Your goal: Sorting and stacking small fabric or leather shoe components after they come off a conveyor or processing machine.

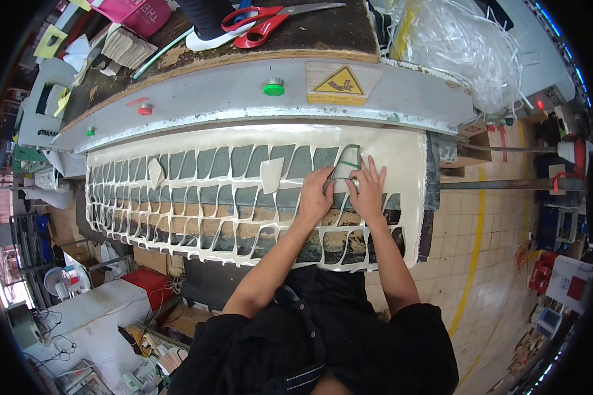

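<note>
A large cream sheet [392, 141] with rows of cut-out openings lies on the machine bed, and thin webs stand between the openings. Near its right end sits a small shaped frame with green edges, seemingly a cutting die [348, 160]. My left hand [316, 193] closes its fingertips on the die's lower left edge. At the lower right edge, my right hand [367, 186] pinches the die with thumb and forefinger, its other fingers stretched over the sheet. Two loose cut pieces rest on the web: one piece [271, 175] left of my hands, another piece [155, 173] farther left.
Across the far side runs a grey machine beam [211, 97] with a green button [273, 87], a red button [145, 109] and a warning sign [339, 82]. Red-handled scissors [254, 36] and a pink basket [135, 14] stand on top. A plastic bag [464, 52] hangs at right.
</note>
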A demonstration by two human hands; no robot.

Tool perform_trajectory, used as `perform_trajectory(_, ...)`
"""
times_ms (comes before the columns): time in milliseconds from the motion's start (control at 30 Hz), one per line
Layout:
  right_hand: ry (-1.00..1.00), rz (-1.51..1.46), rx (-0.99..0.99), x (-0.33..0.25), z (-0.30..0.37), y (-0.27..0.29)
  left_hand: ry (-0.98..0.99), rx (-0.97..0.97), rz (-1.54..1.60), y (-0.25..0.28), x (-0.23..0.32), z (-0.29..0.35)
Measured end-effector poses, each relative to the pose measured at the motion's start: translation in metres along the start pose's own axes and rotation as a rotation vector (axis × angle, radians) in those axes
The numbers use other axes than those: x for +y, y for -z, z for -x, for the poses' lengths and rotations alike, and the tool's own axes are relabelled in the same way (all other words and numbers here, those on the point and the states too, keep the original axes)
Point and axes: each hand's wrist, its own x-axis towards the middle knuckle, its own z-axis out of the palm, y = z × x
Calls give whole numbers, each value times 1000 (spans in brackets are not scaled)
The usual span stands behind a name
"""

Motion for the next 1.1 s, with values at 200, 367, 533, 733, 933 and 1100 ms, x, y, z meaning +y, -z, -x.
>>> perform_trajectory(200,19,26,-9,-1,-5,3,14,25,54,-1,1,1)
perform_trajectory(367,32,42,-13,-2,-9,5,-25,56,28,0,5,-4)
perform_trajectory(533,42,80,-18,1,-17,10,-51,39,18,-3,4,-13)
perform_trajectory(733,-2,-85,60,-4,-29,22,-57,34,59,6,13,-37)
perform_trajectory(933,-29,-187,163,-38,26,52,220,455,483,73,50,-114)
perform_trajectory(1100,-6,-232,48,-72,67,63,272,505,652,106,63,-146)
